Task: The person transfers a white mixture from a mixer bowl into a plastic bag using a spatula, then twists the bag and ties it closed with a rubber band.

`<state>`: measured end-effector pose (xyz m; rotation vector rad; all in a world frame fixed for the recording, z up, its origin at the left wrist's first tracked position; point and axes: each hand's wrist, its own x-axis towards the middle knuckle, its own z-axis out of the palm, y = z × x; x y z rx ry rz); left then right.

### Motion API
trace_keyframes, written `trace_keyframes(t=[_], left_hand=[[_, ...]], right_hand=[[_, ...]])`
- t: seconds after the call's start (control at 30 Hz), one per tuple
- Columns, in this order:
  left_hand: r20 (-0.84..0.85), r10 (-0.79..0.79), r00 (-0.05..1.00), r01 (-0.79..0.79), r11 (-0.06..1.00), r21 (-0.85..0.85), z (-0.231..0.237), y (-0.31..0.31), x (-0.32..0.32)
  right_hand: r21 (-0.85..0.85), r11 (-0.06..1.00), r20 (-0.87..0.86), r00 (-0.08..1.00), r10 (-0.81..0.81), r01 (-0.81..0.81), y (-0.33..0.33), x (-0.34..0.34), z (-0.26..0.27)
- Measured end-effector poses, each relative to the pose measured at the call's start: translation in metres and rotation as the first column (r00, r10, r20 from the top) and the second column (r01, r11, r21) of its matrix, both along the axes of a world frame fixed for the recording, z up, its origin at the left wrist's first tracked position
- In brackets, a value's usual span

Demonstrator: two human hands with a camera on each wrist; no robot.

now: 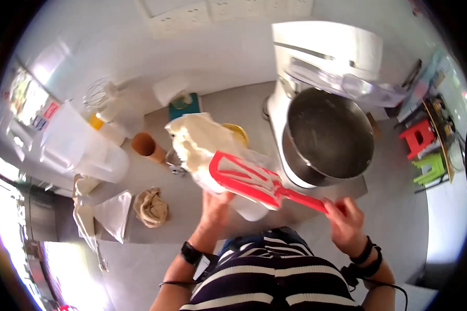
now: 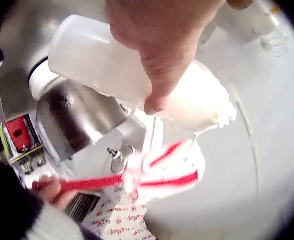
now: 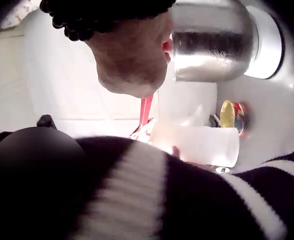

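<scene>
My left hand [image 1: 214,207] grips a translucent plastic container [image 2: 82,52] that is tipped on its side. A thin plastic bag lines it and folds out over its mouth, with thick white cream [image 1: 205,137] bulging there. In my right hand [image 1: 347,225] is the handle of a red-edged spatula [image 1: 305,199], its flat blade smeared with cream. That blade overlaps the container's mouth in the head view. In the left wrist view, a strand of cream stretches between the mouth and the spatula. The right wrist view mostly hides the blade behind the striped shirt.
A white stand mixer [image 1: 327,46] with a steel bowl [image 1: 329,135] stands to the right. On the counter at left are a plastic pitcher [image 1: 83,145], a brown cup [image 1: 148,146], a crumpled brown cloth [image 1: 151,207] and a clear bag [image 1: 114,215]. A yellow-rimmed tin [image 3: 232,117] stands behind the container.
</scene>
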<state>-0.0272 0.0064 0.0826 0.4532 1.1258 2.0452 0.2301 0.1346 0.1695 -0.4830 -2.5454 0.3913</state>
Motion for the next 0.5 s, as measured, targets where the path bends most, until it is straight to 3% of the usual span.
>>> trace_keyframes(t=[0.07,0.23,0.3,0.4,0.5], left_hand=[[-0.172,0.048,0.984,-0.082,0.977,-0.196,-0.023,-0.002,-0.014],[-0.179,0.134,0.975,-0.175,0.955,-0.241,-0.065,-0.018,-0.002],[-0.181,0.145,0.973,-0.19,0.946,-0.264,-0.078,-0.024,0.009],[-0.237,0.222,0.946,-0.296,0.889,-0.35,-0.079,-0.025,0.028],[-0.29,0.317,0.903,-0.401,0.864,-0.304,-0.066,-0.016,0.046]], right_hand=[[-0.008,1.0,-0.009,1.0,0.015,-0.015,0.017,0.041,0.017],[0.09,0.987,0.179,0.973,-0.146,0.131,0.093,0.09,0.075],[0.167,0.983,0.28,0.952,-0.124,0.078,0.121,0.082,0.086],[0.498,0.859,0.353,0.933,-0.073,-0.122,0.141,0.055,0.104],[0.586,0.766,0.425,0.905,-0.015,-0.263,0.138,0.038,0.118]])
